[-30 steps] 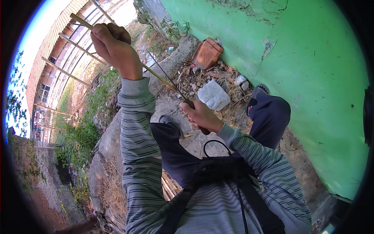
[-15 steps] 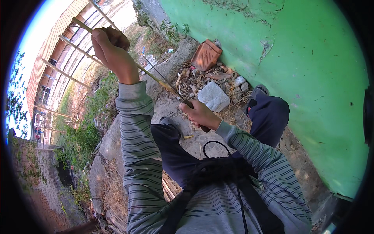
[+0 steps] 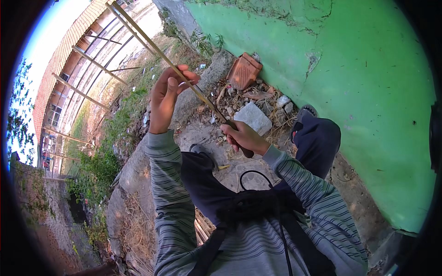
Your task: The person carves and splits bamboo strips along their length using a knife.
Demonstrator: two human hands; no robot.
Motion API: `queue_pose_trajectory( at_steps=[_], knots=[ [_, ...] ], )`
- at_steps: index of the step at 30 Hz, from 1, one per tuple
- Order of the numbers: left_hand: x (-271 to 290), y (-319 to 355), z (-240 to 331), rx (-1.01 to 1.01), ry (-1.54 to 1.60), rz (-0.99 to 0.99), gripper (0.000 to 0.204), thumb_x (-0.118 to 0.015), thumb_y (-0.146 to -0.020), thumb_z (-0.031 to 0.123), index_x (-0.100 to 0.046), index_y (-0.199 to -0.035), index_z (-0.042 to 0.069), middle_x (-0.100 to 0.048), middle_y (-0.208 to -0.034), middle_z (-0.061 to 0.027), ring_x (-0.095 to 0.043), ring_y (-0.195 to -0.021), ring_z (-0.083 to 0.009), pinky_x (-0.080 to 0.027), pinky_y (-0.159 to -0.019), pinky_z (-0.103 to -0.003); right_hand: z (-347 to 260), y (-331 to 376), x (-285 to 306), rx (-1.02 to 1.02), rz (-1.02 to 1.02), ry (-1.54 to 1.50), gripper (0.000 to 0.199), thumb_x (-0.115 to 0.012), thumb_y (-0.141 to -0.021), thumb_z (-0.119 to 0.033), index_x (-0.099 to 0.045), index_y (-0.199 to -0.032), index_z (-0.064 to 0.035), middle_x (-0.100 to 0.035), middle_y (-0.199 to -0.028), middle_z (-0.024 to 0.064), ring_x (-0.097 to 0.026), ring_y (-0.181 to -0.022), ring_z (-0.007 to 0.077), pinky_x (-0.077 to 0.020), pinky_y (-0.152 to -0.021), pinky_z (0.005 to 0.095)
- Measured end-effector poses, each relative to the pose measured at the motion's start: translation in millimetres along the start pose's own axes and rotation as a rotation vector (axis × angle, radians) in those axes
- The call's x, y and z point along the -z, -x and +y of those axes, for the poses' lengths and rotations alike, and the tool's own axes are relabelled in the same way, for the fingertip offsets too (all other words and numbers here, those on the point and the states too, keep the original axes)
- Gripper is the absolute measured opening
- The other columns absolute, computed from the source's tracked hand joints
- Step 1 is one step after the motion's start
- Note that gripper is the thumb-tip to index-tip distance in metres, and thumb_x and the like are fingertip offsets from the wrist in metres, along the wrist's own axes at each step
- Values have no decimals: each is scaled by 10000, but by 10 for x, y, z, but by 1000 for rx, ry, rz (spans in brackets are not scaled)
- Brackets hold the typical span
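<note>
My right hand [image 3: 244,137] is closed around the dark brown handle [image 3: 247,152] of a long-bladed knife, in front of my body. From there a thin bamboo stick [image 3: 159,51] slants up and away to the upper left. Its lower end meets the blade close to my right hand; much of the blade is hidden along the stick. My left hand [image 3: 166,99] is at the stick's lower half, fingers apart and thumb raised. The stick passes by the fingers, and whether they touch it I cannot tell.
A green wall [image 3: 368,92] rises on the right. Ahead on the ground lie a white block [image 3: 253,118], an orange roof tile [image 3: 244,71], stones and dry debris. Shrubs [image 3: 99,165] grow at left. A black cable [image 3: 281,221] hangs over my lap.
My left hand has come down and closer along the stick, its fist opening. The stick's far end now reaches higher. My right hand has shifted slightly right and down with the knife.
</note>
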State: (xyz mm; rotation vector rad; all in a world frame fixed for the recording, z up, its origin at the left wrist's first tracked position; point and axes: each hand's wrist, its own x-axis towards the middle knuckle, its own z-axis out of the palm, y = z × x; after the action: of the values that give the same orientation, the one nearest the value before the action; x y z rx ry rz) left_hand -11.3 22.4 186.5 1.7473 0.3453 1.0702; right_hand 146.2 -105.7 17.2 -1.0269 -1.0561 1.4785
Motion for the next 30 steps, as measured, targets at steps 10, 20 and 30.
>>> queue_pose_trajectory(
  at_steps=[10,20,30],
  knots=[
    [-245,36,-246,-19,333,97,422,-426,-1059,499,-352,-872,128,-261,-719,35,-284,-628,-97,-284,-587,-270,-278,179,-182,-247,11,-410,329,-585,-1007,-386,-522,-892,-85,-473,-666,-46,-442,-483,40,-378,-438,228],
    [-192,59,-262,-68,409,171,413,-410,-1073,457,-336,-826,135,-241,-680,38,-250,-592,-92,-246,-548,-270,-560,312,-544,88,86,-13,320,-588,-1008,-294,-530,-850,-22,-523,-620,-5,-488,-424,71,-396,-402,260],
    [-288,112,-301,-148,215,396,419,-461,-1059,464,-370,-835,122,-288,-665,28,-272,-568,-83,-240,-505,-265,-17,202,-516,-38,158,-15,404,-590,-984,-343,-520,-758,-16,-542,-609,24,-521,-426,94,-423,-393,280]
  ],
)
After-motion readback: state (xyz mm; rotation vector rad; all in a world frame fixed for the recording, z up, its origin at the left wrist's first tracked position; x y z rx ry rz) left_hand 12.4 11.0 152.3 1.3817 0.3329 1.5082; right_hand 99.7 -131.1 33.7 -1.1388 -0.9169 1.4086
